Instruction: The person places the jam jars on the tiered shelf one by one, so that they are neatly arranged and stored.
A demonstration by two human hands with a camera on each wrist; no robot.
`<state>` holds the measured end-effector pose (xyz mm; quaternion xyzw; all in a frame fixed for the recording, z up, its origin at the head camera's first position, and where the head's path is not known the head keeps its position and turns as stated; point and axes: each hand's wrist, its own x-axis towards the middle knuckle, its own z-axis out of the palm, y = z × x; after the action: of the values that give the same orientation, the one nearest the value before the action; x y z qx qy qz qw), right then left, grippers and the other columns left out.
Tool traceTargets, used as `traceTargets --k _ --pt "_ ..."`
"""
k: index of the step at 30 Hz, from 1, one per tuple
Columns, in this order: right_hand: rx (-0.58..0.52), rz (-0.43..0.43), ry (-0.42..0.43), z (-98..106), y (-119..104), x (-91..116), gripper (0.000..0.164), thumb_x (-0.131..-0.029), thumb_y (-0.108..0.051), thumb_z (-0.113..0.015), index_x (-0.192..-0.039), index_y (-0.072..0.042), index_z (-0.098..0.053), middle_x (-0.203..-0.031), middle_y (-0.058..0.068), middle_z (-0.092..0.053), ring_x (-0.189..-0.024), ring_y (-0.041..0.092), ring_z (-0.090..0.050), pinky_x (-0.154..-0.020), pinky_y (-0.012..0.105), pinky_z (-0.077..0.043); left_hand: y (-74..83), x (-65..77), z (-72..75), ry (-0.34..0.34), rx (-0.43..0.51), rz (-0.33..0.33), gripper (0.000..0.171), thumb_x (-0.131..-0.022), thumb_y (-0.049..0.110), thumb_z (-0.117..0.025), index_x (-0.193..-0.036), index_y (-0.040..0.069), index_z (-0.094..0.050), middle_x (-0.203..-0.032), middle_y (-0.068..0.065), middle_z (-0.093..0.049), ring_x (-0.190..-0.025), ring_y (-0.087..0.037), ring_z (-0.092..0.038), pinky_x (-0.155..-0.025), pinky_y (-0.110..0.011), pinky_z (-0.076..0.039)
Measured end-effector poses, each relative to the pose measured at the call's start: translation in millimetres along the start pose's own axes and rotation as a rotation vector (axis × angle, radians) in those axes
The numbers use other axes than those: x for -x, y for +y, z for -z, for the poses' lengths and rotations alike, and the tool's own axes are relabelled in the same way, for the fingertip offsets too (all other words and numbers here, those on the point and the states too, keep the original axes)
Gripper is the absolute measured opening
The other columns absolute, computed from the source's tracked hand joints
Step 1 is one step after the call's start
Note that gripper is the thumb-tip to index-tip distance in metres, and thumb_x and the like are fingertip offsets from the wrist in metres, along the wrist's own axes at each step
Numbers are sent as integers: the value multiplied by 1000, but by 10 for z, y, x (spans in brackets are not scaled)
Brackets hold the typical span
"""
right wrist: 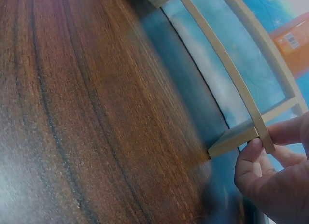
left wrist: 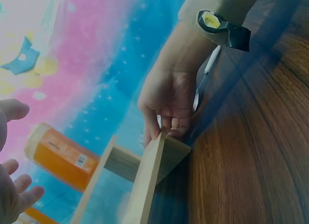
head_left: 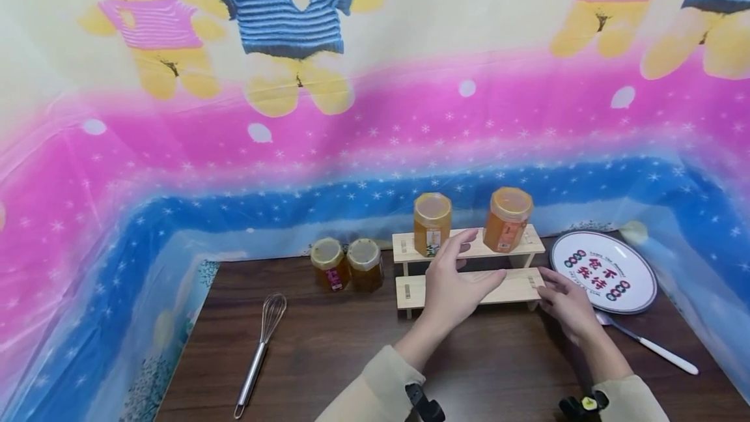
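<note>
A two-tier wooden rack (head_left: 505, 289) stands on the dark table, with two honey jars on its upper tier: one on the left (head_left: 432, 226), one with an orange label on the right (head_left: 507, 220). My right hand (head_left: 567, 305) pinches the right end of the lower tier between thumb and fingers, which the right wrist view shows closely at the board's end (right wrist: 263, 137). In front of the rack, my left hand (head_left: 454, 285) has its fingers spread and holds nothing. It partly covers the lower tier. The left wrist view shows its fingertips (left wrist: 30, 197) apart from the orange-labelled jar (left wrist: 63, 154).
Left of the rack stand two smaller jars, one with a pink label (head_left: 331, 266) and another (head_left: 365, 266) beside it. A whisk (head_left: 262, 350) lies at the left. On the right are a printed plate (head_left: 635, 272) and a white-handled spoon (head_left: 666, 353). A patterned cloth (head_left: 410, 129) hangs behind.
</note>
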<state>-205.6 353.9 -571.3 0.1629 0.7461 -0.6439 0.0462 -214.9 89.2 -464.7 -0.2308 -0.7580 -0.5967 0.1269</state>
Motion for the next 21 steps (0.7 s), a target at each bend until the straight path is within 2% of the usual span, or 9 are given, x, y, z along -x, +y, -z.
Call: traceTargets --k 6,9,14,21 --pt "2 2 -6 3 15 -14 62 -108 -11 -49 -164 -2 -24 -152 31 -40 -100 0 -61 -86 23 -55 34 109 262 59 -44 -36 70 -80 29 -92 -142 24 -59 -136 7 -62 -122 -12 -60 -93 -34 -57" --pt "6 -1 -8 8 24 -12 62 -108 -11 -49 -164 -2 -23 -152 31 -39 -100 0 -60 -86 23 -55 13 161 420 109 -60 -51 70 -79 26 -93 -140 19 -60 -132 2 -65 -119 -17 -63 -92 -36 -58" --pt "5 -1 -3 2 25 -2 62 -108 -11 -49 -164 -1 -23 -152 31 -39 -99 1 -60 -85 23 -55 -74 225 709 196 -85 -64 68 -80 26 -93 -139 13 -62 -132 -3 -65 -118 -29 -64 -92 -46 -58" --pt "6 12 1 -6 18 2 61 -108 -10 -48 -163 0 -24 -151 31 -39 -99 2 -60 -83 24 -55 -292 288 1162 304 -132 -39 67 -81 29 -91 -140 17 -61 -134 -2 -63 -121 -28 -62 -98 -50 -54"
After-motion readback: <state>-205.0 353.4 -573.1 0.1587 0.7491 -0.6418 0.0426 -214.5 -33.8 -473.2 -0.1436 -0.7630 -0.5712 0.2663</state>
